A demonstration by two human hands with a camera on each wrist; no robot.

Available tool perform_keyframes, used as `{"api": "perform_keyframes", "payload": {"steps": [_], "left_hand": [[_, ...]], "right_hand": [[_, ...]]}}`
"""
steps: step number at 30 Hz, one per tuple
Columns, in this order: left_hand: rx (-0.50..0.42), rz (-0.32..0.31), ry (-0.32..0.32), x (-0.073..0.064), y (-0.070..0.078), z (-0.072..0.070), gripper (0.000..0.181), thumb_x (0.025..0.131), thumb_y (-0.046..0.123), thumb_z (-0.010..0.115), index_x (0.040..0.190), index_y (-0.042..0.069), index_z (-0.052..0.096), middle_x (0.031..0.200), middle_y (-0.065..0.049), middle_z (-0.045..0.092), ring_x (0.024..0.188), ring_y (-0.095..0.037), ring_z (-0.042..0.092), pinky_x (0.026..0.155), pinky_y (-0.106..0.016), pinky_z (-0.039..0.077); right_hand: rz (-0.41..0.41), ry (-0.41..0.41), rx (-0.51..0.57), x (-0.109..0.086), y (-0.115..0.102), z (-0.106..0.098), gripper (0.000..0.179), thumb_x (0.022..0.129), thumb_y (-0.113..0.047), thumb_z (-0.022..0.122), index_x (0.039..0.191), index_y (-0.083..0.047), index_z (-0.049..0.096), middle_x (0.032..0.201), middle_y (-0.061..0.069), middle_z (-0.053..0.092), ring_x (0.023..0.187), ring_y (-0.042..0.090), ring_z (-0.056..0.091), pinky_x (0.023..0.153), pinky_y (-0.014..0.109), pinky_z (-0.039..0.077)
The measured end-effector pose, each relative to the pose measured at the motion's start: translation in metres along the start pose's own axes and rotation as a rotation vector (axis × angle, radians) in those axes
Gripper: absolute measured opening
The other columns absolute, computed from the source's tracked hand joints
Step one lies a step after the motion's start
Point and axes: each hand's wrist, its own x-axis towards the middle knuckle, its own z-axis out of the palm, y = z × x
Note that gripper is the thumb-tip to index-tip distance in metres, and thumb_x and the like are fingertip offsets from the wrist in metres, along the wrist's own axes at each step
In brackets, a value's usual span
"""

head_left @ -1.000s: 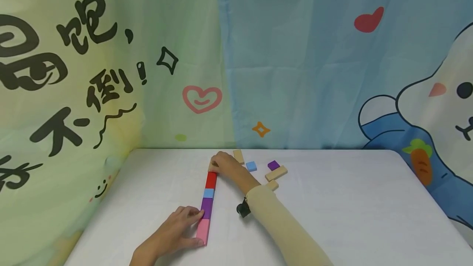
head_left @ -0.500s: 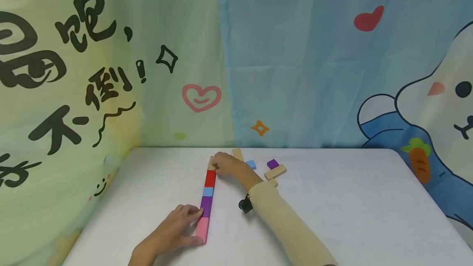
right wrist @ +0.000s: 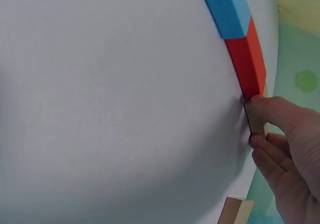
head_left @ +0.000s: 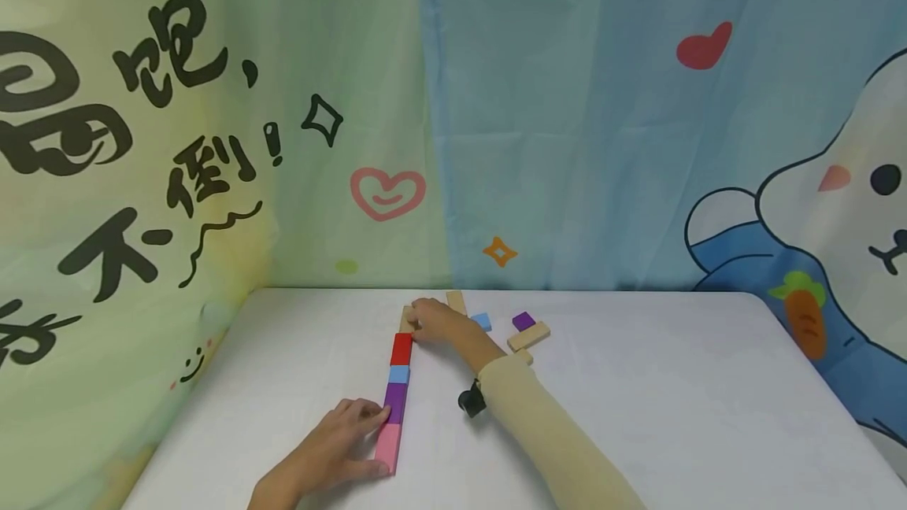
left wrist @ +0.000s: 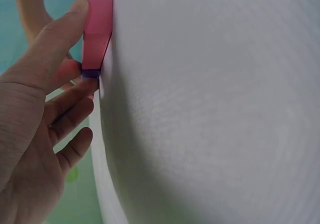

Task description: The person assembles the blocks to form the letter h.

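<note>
Work in hand, as judged: fitting a tan block (head_left: 405,321) to the far end of a row of blocks on the white table (head_left: 638,408). The right hand (head_left: 438,323) pinches that block between thumb and fingers. The row runs back from a pink block (head_left: 386,447) through a purple block (head_left: 396,398) and a blue block (head_left: 399,374) to a red block (head_left: 401,349). The left hand (head_left: 333,441) rests along the left side, thumb on pink, fingertips at purple, closed round neither.

The right thumb covers part of the tan-red joint; whether the faces meet flush cannot be confirmed. The next move appears to call for a light squaring of that joint, with the near end braced.

Clearance: the tan block stands near the table's far edge (head_left: 602,292), leaving little room beyond. Both sides of the row offer more, though loose blocks (head_left: 529,335) lie to the right, by the forearm.
</note>
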Motion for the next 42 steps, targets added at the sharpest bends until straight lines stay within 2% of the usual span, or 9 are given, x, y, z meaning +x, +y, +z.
{"api": "perform_keyframes", "payload": {"steps": [8,12,22,28,32,37,42], "left_hand": [[0.012,-0.005,-0.007,-0.001,0.001,0.000,0.082,0.071,0.071,0.055,0.136,0.021,0.045,0.122,0.005,0.051,0.110,-0.014,0.045,0.091,-0.041,0.047],[0.016,-0.005,-0.004,0.000,0.002,0.000,0.082,0.071,0.071,0.055,0.136,0.021,0.046,0.122,0.006,0.051,0.110,-0.014,0.045,0.091,-0.041,0.046],[0.032,-0.002,0.005,0.000,0.003,0.001,0.081,0.071,0.071,0.056,0.135,0.020,0.047,0.121,0.006,0.052,0.109,-0.012,0.045,0.091,-0.040,0.046],[0.034,0.009,0.012,-0.001,0.004,0.000,0.082,0.071,0.071,0.055,0.135,0.020,0.047,0.120,0.006,0.052,0.108,-0.013,0.045,0.090,-0.040,0.046],[0.050,0.036,0.041,-0.002,0.004,0.000,0.081,0.072,0.071,0.054,0.134,0.019,0.049,0.119,0.006,0.052,0.108,-0.013,0.046,0.089,-0.039,0.046],[0.052,0.049,0.053,-0.003,0.003,-0.001,0.080,0.073,0.070,0.054,0.133,0.018,0.049,0.119,0.006,0.052,0.108,-0.012,0.046,0.089,-0.038,0.045],[0.047,0.044,0.031,-0.003,0.004,-0.002,0.080,0.073,0.070,0.054,0.134,0.018,0.049,0.120,0.005,0.052,0.108,-0.014,0.046,0.090,-0.040,0.045]], "right_hand": [[-0.037,0.040,-0.049,-0.002,0.001,0.001,0.022,0.088,-0.016,0.059,0.070,-0.011,0.048,0.078,0.000,0.040,0.074,0.012,0.037,0.066,0.022,0.031],[-0.042,0.062,-0.022,-0.003,0.001,0.000,0.021,0.089,-0.015,0.058,0.070,-0.011,0.049,0.076,-0.001,0.040,0.073,0.012,0.037,0.067,0.022,0.032],[0.022,0.091,0.049,-0.002,-0.003,0.002,0.015,0.089,-0.013,0.055,0.075,-0.011,0.058,0.079,0.001,0.047,0.077,0.013,0.042,0.072,0.023,0.039],[0.042,0.087,0.077,-0.003,-0.009,0.000,0.031,0.087,-0.023,0.061,0.062,-0.012,0.046,0.073,-0.001,0.038,0.070,0.012,0.038,0.066,0.022,0.034],[0.069,0.072,0.106,-0.001,-0.013,0.000,0.040,0.083,-0.030,0.067,0.055,-0.013,0.042,0.071,-0.001,0.037,0.068,0.011,0.038,0.063,0.021,0.032],[0.118,0.050,0.076,0.001,-0.017,0.002,0.044,0.082,-0.034,0.068,0.053,-0.015,0.040,0.081,0.001,0.044,0.073,0.012,0.041,0.065,0.022,0.035],[0.184,0.006,0.091,0.001,-0.020,0.003,0.038,0.083,-0.035,0.067,0.060,-0.012,0.047,0.098,0.005,0.052,0.086,0.016,0.049,0.072,0.024,0.041]]}}
